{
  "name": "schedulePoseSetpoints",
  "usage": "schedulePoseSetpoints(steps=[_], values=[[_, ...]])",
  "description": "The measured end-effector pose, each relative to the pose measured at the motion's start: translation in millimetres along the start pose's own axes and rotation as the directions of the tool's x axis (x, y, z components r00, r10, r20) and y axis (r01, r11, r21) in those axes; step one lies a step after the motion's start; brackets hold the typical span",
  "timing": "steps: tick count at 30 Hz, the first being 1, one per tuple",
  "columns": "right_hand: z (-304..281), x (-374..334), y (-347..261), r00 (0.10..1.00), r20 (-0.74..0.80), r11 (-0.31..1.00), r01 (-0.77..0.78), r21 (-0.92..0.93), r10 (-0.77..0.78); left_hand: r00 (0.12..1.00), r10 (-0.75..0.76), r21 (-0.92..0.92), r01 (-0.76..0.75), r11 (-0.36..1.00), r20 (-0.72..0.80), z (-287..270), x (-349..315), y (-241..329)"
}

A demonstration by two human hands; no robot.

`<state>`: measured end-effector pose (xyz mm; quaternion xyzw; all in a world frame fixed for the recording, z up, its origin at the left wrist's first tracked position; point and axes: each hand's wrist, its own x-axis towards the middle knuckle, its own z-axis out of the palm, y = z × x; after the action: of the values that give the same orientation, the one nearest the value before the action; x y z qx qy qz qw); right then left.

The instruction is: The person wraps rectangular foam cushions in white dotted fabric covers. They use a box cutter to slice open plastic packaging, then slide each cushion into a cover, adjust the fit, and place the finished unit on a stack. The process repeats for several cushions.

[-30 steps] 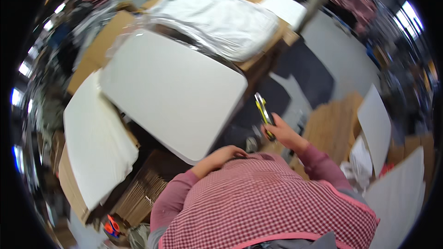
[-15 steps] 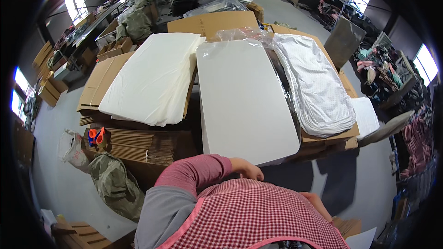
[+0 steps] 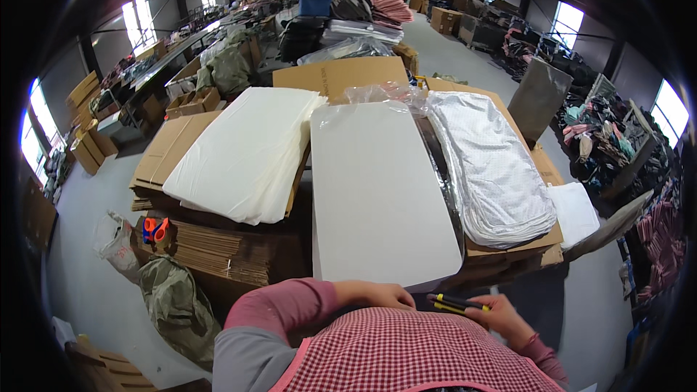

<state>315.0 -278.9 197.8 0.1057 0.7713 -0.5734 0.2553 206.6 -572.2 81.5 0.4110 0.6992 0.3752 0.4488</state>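
My right hand point(image 3: 502, 317) is closed around a slim black-and-yellow tool point(image 3: 456, 303), its two dark strips pointing left; the exact kind is too small to tell. My left hand point(image 3: 389, 296) is bent inward in front of my checked apron point(image 3: 406, 345), fingers curled, fingertips hidden; what they hold, if anything, does not show. Just beyond it lies a large pale board with rounded corners point(image 3: 381, 189), its near edge close to the hand. Left of the board rests a stack of white sheets point(image 3: 243, 156). To its right is a pile of white dotted fabric point(image 3: 497, 174).
Folded cardboard point(image 3: 207, 247) is stacked at the left, with orange-and-blue scissors point(image 3: 155, 230) on top. A green sack point(image 3: 174, 301) stands on the floor beside it. Crumpled clear plastic point(image 3: 385, 94) lies at the board's far end. Heaped clothing point(image 3: 606, 134) is at right.
My right hand has risen into clear view with the black-and-yellow tool. My left hand has shifted slightly. The view has tilted up, so the tables sit lower in the picture.
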Motion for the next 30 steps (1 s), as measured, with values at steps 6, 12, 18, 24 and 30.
schedulePoseSetpoints(steps=[6, 12, 18, 24, 30], values=[[-10, 11, -57, 0.965, 0.258, 0.898, 0.159, -0.410, -0.053, 0.995, -0.087, -0.008, 0.087, 0.996, 0.057, 8, -6, 8], [8, 40, -78, 0.913, 0.408, 0.715, 0.297, -0.633, -0.018, 0.698, -0.291, -0.093, 0.308, 0.947, -0.654, -16, -11, 31], [13, 66, -98, 0.768, 0.631, 0.486, 0.512, -0.708, 0.110, 0.932, 0.022, -0.014, -0.029, 0.999, -0.363, -37, -6, 23], [-20, 50, -110, 0.835, 0.539, 0.599, 0.377, -0.706, 0.110, 0.973, -0.114, -0.147, 0.085, 0.985, -0.200, 23, 29, 9], [-10, 35, -106, 0.889, 0.457, 0.640, 0.365, -0.676, -0.024, 0.848, -0.238, -0.138, 0.195, 0.971, -0.473, 21, 33, 10]])
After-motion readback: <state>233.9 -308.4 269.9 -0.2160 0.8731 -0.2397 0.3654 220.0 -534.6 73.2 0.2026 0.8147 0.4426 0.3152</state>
